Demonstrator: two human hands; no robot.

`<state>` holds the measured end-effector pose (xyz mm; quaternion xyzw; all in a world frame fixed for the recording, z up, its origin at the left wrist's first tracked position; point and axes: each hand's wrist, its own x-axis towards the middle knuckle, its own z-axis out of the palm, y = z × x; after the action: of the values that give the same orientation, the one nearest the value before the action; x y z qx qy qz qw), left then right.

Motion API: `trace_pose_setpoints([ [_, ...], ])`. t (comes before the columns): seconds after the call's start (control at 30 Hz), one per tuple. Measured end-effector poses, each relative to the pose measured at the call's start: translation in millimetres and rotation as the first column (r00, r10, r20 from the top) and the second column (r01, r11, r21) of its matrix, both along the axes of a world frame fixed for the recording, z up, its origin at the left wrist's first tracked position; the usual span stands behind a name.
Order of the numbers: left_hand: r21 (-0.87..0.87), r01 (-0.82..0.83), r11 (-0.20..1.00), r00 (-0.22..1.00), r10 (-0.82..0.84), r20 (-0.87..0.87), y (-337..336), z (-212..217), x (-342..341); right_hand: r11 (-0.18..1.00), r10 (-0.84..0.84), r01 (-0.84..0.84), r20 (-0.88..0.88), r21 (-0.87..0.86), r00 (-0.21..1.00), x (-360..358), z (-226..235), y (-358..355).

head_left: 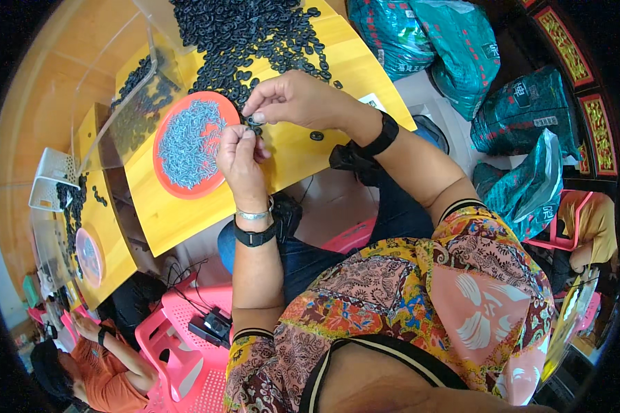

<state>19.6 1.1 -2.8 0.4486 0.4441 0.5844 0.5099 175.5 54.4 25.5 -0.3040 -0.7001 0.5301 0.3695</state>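
My right hand (300, 100) is closed in a pinch over the near part of the table. At its fingertips shows a small black oval part (255, 122). My left hand (242, 155), thumb against curled fingers, comes up just below, almost touching the right one; whatever is in its grip is hidden. Beside the left hand lies an orange-red plate (160, 153) heaped with small silver screws (193, 141). Beyond both hands, a large pile of black oval parts (238, 34) spreads over the yellow table (176, 224).
One loose black part (316, 135) lies near the table's edge. A clear plastic divider (120, 103) stands at the left, with a white basket (52, 180) behind it. Teal sacks (461, 51) stand at the right. Pink chairs (186, 337) and another person (107, 365) are at the lower left.
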Motion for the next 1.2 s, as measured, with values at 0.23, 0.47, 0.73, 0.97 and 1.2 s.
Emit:
trace_pose_setpoints([
  [0.23, 0.004, 0.014, 1.0, 0.998, -0.014, 0.059, 0, 0, 1, 0.993, -0.026, 0.015, 0.096, 0.118, 0.995, -1, 1, -2],
  [0.47, 0.007, 0.023, 1.0, 0.998, -0.023, 0.06, 1, -2, 1, 0.987, -0.046, 0.025, 0.132, 0.158, 0.99, -2, 1, -2],
  [0.73, -0.044, 0.041, 0.998, 0.973, -0.03, 0.23, 2, -4, -1, 0.976, -0.107, 0.08, 0.125, 0.203, 0.986, -10, -5, -10],
  [0.97, -0.012, 0.055, 0.998, 0.993, -0.053, 0.104, 3, -1, -3, 0.962, -0.153, 0.106, 0.173, 0.253, 0.973, -10, 0, -12],
  [1.2, 0.245, 0.018, 0.969, 0.911, 0.085, -0.404, 3, 4, -10, 0.989, -0.08, 0.075, 0.034, 0.126, 0.996, -7, 2, -10],
])
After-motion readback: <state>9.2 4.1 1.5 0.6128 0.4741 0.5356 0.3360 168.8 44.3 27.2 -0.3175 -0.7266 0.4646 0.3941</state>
